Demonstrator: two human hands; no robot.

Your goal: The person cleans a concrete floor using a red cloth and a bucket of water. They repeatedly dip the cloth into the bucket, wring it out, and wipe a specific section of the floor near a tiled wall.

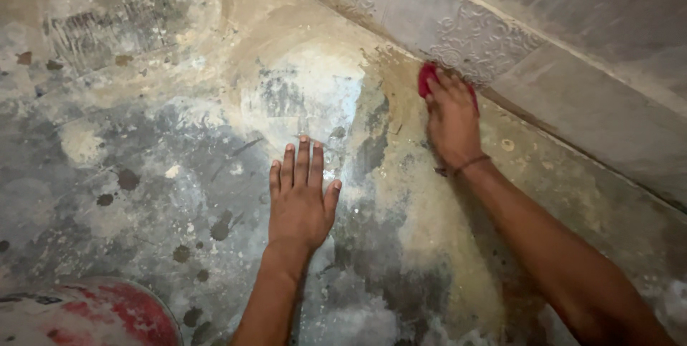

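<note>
Under the flat left hand (300, 199) lies a grey, stained stone-like floor (143, 174), wet and glossy just ahead of the fingertips, duller and blotched with dark spots off to the thumbless side. Beneath the right hand's (452, 124) fingers sits a small red pad (428, 78); whether cloth or plastic cannot be told. Just beyond those fingers runs a pale grey tiled wall base (486, 42) with embossed, rough relief patterns and a dusty matt look.

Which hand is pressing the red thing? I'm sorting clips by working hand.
The right hand, up by the patterned wall base, presses the small red scrubbing pad. The left hand lies flat on bare floor, holding nothing.
</note>
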